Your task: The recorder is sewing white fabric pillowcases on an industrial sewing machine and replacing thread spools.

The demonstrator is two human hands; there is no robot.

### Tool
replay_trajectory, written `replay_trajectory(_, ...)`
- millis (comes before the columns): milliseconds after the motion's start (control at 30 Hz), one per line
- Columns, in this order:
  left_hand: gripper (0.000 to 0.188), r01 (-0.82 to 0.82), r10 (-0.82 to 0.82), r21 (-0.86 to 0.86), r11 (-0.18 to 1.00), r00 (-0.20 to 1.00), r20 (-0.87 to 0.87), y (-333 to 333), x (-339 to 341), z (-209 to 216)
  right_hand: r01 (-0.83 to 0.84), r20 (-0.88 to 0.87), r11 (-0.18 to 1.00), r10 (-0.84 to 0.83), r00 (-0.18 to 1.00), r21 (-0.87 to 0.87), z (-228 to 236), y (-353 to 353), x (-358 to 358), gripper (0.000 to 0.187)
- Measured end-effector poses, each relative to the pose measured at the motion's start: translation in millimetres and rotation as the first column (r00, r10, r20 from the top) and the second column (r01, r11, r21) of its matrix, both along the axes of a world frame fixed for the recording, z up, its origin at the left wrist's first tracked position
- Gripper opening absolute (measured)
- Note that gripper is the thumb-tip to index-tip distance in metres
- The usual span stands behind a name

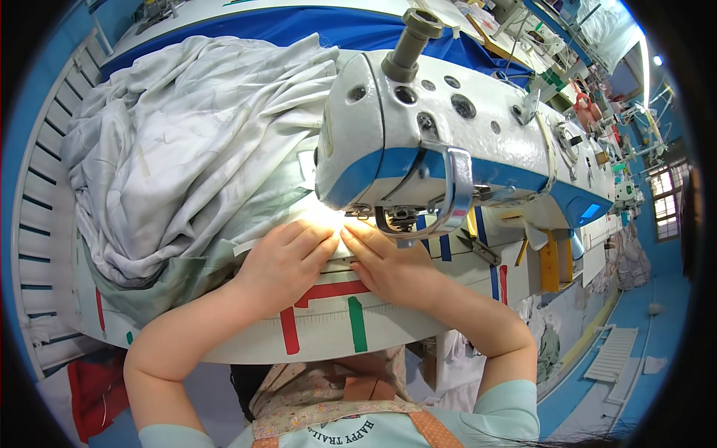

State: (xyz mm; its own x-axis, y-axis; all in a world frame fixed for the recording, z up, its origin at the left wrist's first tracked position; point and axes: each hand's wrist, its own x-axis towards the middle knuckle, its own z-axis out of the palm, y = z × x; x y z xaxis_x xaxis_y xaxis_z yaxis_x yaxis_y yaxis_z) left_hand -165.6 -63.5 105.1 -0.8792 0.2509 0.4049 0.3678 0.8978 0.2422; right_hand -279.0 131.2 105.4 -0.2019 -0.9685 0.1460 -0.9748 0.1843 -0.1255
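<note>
A sewing machine with a white and blue head reaches over the work table from the right. Just below its needle area, my left hand and my right hand meet at the fingertips. My left fingers are pressed together at the edge of the pale fabric, which lies in a large crumpled heap to the left. The right hand's fingers are drawn together too, tips down beside the left ones. Strong lamp glare washes out the fingertips, so what the right hand pinches cannot be made out.
Red tape and green tape mark the table's front edge. Thread snips lie right of my right hand, near a yellow holder. White slatted rails stand at the left. Blue cloth lies behind the heap.
</note>
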Motion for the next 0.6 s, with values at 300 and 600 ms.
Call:
replay_trajectory(300, 0.042, 0.016, -0.016, 0.012, 1.000, 1.000, -0.012, -5.2, -3.3, -1.2, 0.052, 0.045, 0.998, -0.053, 0.998, 0.043, 2.1, -2.3, 1.8, 0.044)
replay_trajectory(600, 0.041, 0.019, -0.020, 0.062, 0.998, 1.000, 0.003, -7.7, -5.9, -6.7, 0.042, -0.071, 0.999, -0.043, 0.997, -0.011, 2.1, -2.6, 1.3, 0.042)
